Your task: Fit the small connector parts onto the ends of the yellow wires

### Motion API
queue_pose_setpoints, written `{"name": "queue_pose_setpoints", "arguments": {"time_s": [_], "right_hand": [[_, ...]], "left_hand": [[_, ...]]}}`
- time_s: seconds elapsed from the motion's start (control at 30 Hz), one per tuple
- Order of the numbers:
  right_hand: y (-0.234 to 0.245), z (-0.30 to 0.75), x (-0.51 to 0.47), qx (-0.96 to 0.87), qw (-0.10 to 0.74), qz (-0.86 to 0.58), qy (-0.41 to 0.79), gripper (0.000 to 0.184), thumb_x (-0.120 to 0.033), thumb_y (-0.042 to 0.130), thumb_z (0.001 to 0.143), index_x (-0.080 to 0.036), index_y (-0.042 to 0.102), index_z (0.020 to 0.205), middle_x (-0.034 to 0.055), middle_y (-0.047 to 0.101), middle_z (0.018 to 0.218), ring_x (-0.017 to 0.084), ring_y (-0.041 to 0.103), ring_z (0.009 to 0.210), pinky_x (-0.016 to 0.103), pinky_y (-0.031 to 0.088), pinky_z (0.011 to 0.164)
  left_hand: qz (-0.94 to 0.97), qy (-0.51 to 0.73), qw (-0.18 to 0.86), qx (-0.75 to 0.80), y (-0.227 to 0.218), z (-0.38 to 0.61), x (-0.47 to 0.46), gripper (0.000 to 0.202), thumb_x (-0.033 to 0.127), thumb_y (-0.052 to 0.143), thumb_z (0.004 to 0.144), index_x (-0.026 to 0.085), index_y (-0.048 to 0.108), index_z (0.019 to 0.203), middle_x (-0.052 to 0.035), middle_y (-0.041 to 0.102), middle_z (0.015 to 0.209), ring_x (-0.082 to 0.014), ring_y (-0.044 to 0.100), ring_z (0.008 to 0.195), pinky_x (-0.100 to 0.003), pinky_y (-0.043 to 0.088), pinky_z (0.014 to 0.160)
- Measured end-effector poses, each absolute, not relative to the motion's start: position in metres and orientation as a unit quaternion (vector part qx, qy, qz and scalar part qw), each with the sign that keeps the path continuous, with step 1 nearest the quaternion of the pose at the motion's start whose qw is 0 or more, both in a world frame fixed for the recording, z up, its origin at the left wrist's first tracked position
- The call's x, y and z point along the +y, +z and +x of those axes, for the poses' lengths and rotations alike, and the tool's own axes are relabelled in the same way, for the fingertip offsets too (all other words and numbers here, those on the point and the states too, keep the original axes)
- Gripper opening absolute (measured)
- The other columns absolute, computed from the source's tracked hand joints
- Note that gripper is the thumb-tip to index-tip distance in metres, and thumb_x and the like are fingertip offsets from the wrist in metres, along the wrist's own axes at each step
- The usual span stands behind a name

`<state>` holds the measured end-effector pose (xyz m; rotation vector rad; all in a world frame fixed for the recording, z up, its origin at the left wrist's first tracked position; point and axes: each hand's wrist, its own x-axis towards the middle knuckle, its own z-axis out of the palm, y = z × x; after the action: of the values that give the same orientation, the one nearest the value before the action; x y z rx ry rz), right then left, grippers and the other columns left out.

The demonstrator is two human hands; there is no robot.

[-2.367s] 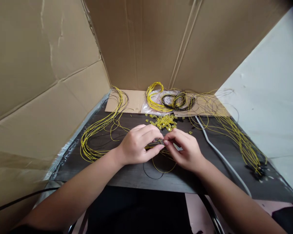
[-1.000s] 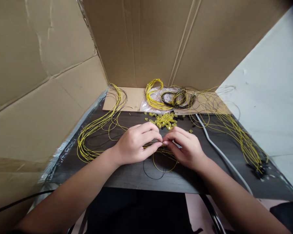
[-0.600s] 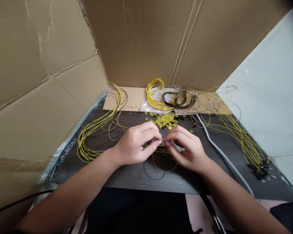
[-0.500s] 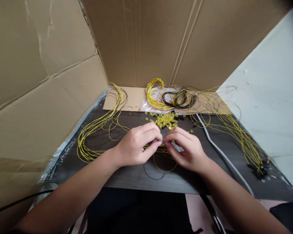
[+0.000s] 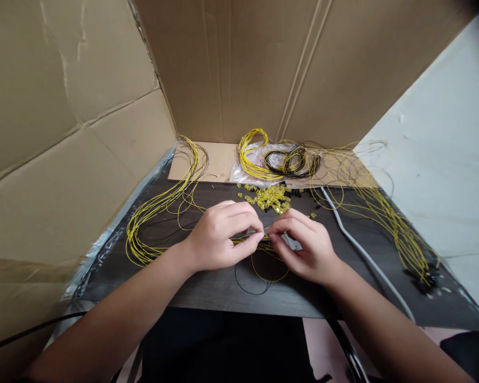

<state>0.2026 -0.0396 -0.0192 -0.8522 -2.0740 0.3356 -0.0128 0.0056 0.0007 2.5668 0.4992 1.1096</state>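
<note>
My left hand [image 5: 225, 234] is closed in a pinch, thumb against forefinger, on a thin wire that shows in the small gap between my hands. Facing it from the right, my right hand [image 5: 303, 244] also pinches with thumb and forefinger; whatever lies between those fingertips is too small to make out. Under and behind both hands runs a bundle of yellow and black wires [image 5: 143, 258], curving off to the left. A loop of loose wire [image 5: 272, 280] lies just below the fingertips. Beyond my hands is a pile of small clear yellow plastic pieces [image 5: 273, 197].
Coiled yellow wires [image 5: 245, 159] and coiled black wires [image 5: 295, 162] rest on a plastic bag at the back. More yellow wires [image 5: 403, 234] with black ends lie at the right. A grey cable [image 5: 359, 247] crosses the dark table [image 5: 207, 290]. Cardboard walls [image 5: 231, 69] stand behind and left.
My left fingertips have drawn slightly left and down, so the gap between the hands is a little wider. My right hand is almost unmoved.
</note>
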Motion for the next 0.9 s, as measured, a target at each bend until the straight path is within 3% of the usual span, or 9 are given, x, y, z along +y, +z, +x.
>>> {"name": "queue_pose_setpoints", "arguments": {"time_s": [0.17, 0.3, 0.5, 0.7, 0.9], "right_hand": [[-0.021, 0.201, -0.038, -0.806, 0.448, -0.369, 0.118, 0.017, -0.006, 0.059, 0.087, -0.020, 0.058, 0.096, 0.0033, 0.058, 0.085, 0.012, 0.052, 0.072, 0.027, 0.046, 0.064], [-0.024, 0.201, -0.036, -0.797, 0.446, -0.385, 0.130, 0.014, -0.007, 0.058, 0.088, -0.019, 0.059, 0.095, 0.0036, 0.058, 0.086, 0.012, 0.052, 0.072, 0.027, 0.046, 0.064], [-0.027, 0.199, -0.036, -0.796, 0.445, -0.390, 0.126, 0.015, -0.007, 0.060, 0.087, -0.019, 0.059, 0.095, 0.0023, 0.058, 0.086, 0.011, 0.052, 0.072, 0.026, 0.045, 0.064], [-0.027, 0.199, -0.036, -0.795, 0.443, -0.394, 0.130, 0.015, -0.006, 0.060, 0.086, -0.019, 0.059, 0.094, 0.0019, 0.058, 0.086, 0.011, 0.052, 0.073, 0.025, 0.044, 0.064], [-0.028, 0.199, -0.036, -0.795, 0.445, -0.391, 0.129, 0.015, -0.005, 0.060, 0.086, -0.018, 0.058, 0.094, 0.0015, 0.058, 0.085, 0.011, 0.052, 0.073, 0.025, 0.044, 0.064]], "left_hand": [[0.871, 0.381, 0.191, 0.245, 0.005, -0.029, 0.018, 0.028, 0.029, 0.062, 0.089, 0.018, 0.064, 0.114, -0.0030, 0.069, 0.092, -0.0115, 0.062, 0.070, -0.028, 0.052, 0.072], [0.862, 0.309, 0.097, 0.390, -0.002, -0.038, 0.034, 0.016, 0.028, 0.061, 0.088, 0.019, 0.068, 0.099, -0.0008, 0.067, 0.086, -0.0122, 0.061, 0.069, -0.027, 0.048, 0.067], [0.907, 0.142, 0.026, 0.394, -0.016, -0.032, 0.039, 0.023, 0.033, 0.056, 0.094, 0.019, 0.071, 0.104, -0.0051, 0.068, 0.096, -0.0208, 0.064, 0.090, -0.035, 0.047, 0.082], [0.919, 0.100, 0.011, 0.380, -0.029, -0.023, 0.040, 0.025, 0.035, 0.054, 0.096, 0.022, 0.071, 0.108, -0.0050, 0.068, 0.095, -0.0219, 0.064, 0.088, -0.037, 0.048, 0.082], [0.919, 0.098, 0.033, 0.381, -0.034, -0.021, 0.042, 0.018, 0.026, 0.054, 0.096, 0.019, 0.070, 0.098, -0.0049, 0.069, 0.096, -0.0235, 0.064, 0.094, -0.039, 0.046, 0.085]]}}
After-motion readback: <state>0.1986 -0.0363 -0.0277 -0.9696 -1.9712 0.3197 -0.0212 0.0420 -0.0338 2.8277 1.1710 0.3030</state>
